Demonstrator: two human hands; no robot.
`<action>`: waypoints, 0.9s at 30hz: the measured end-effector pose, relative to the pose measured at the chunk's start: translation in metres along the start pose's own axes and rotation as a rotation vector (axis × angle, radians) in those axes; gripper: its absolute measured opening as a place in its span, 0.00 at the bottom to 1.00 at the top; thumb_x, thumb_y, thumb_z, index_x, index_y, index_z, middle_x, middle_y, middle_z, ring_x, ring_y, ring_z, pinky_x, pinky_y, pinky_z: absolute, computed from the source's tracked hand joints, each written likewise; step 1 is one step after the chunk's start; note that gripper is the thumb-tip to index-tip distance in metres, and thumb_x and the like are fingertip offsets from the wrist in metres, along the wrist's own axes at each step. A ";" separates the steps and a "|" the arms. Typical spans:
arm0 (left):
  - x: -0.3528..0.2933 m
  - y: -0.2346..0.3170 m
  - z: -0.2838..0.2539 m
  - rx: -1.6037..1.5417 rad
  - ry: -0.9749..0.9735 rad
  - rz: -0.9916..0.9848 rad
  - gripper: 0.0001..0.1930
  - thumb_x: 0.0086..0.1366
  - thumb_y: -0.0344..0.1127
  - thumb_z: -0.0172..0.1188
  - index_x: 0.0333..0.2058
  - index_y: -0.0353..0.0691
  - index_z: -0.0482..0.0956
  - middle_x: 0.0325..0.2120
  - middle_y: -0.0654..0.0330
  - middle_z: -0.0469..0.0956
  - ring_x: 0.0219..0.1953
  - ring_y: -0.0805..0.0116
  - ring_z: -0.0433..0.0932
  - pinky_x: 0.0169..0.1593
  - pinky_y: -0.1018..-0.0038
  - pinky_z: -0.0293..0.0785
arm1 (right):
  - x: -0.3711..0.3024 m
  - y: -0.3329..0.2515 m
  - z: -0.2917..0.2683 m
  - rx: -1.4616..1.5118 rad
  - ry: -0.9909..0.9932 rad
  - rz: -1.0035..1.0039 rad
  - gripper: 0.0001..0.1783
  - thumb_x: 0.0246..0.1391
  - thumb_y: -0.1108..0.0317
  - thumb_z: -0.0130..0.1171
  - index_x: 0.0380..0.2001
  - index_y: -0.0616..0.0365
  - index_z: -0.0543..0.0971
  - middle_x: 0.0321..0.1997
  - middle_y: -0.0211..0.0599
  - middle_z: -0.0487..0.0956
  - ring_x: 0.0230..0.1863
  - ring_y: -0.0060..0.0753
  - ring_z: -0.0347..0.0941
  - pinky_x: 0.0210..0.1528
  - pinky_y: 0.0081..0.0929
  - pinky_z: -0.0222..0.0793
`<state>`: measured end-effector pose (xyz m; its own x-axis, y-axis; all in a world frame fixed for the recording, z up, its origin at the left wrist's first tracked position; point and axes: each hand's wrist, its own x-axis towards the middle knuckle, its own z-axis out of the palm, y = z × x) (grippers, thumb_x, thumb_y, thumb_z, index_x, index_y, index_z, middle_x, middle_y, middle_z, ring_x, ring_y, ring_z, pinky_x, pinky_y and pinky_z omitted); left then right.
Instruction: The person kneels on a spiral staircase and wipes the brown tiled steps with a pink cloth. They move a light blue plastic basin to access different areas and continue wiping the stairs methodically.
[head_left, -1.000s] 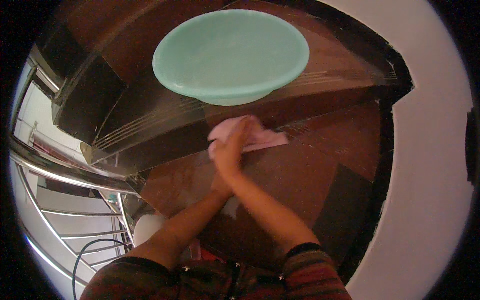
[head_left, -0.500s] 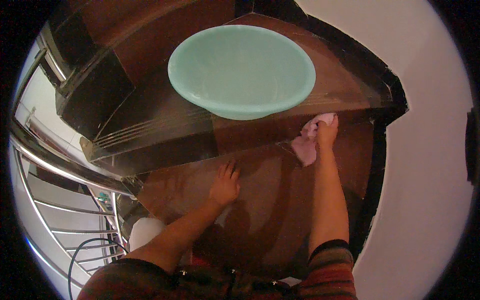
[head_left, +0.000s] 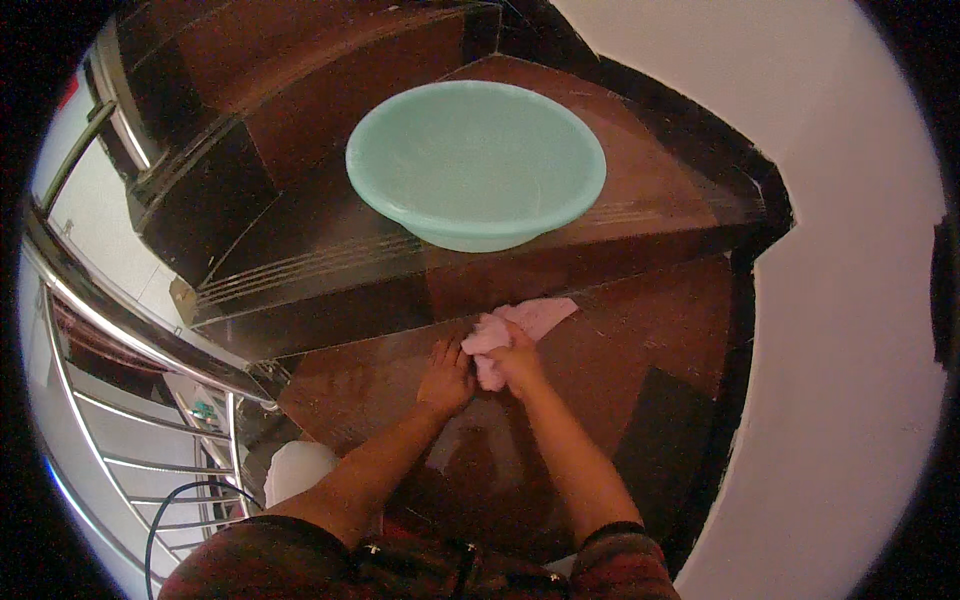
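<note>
A crumpled pink cloth (head_left: 540, 316) lies against the lower stair tread (head_left: 590, 400), close to the foot of the riser. My right hand (head_left: 518, 362) is closed over the cloth and presses it on the tread. Just left of it, my left hand (head_left: 447, 379) rests flat on the same tread, fingers pointing up the stairs and holding nothing. Its fingertips are close beside the cloth's left edge. On the step above stands a wide pale green basin (head_left: 475, 160), its inside showing no clear contents.
A metal railing (head_left: 150, 430) with shiny bars curves along the left. A white wall (head_left: 840, 300) with black skirting (head_left: 745, 400) bounds the right. More dark brown steps (head_left: 330, 90) rise at the upper left. A dark hose or cable (head_left: 165, 510) loops by the railing.
My right hand has swept the cloth leftward along the tread, from near the right wall to beside my left hand. The left hand has stayed about where it was. The view has shifted slightly.
</note>
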<state>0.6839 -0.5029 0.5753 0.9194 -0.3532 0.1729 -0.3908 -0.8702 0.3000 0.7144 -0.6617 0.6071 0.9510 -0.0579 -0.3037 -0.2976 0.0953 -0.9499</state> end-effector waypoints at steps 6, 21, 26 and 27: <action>-0.006 0.001 -0.007 -0.017 -0.028 -0.015 0.26 0.60 0.40 0.53 0.56 0.35 0.68 0.63 0.46 0.58 0.65 0.46 0.56 0.68 0.55 0.51 | -0.050 -0.096 -0.082 0.359 0.108 -0.054 0.21 0.44 0.76 0.54 0.46 0.64 0.75 0.39 0.42 0.78 0.36 0.38 0.77 0.35 0.31 0.76; -0.005 0.000 -0.006 -0.019 -0.116 -0.021 0.28 0.62 0.41 0.49 0.59 0.35 0.64 0.64 0.47 0.56 0.66 0.47 0.53 0.70 0.55 0.45 | -0.084 -0.340 -0.091 0.089 0.132 -0.703 0.15 0.58 0.68 0.49 0.48 0.60 0.74 0.46 0.34 0.75 0.46 0.29 0.74 0.47 0.25 0.72; -0.008 -0.005 0.005 -0.034 0.024 0.018 0.29 0.59 0.42 0.54 0.58 0.36 0.66 0.63 0.46 0.58 0.65 0.45 0.55 0.69 0.54 0.48 | -0.074 -0.334 -0.081 0.141 0.230 -0.721 0.16 0.56 0.69 0.52 0.48 0.61 0.74 0.46 0.36 0.75 0.46 0.30 0.74 0.47 0.26 0.72; -0.008 -0.006 0.008 -0.005 0.031 0.028 0.30 0.57 0.42 0.56 0.58 0.37 0.66 0.63 0.47 0.58 0.64 0.45 0.56 0.69 0.53 0.49 | -0.075 -0.327 -0.079 0.121 0.274 -0.724 0.17 0.56 0.69 0.53 0.48 0.62 0.74 0.46 0.36 0.76 0.47 0.30 0.74 0.47 0.26 0.72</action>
<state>0.6794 -0.4979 0.5647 0.9062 -0.3666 0.2106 -0.4167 -0.8584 0.2991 0.7337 -0.7670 0.9342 0.8453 -0.3886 0.3666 0.4153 0.0465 -0.9085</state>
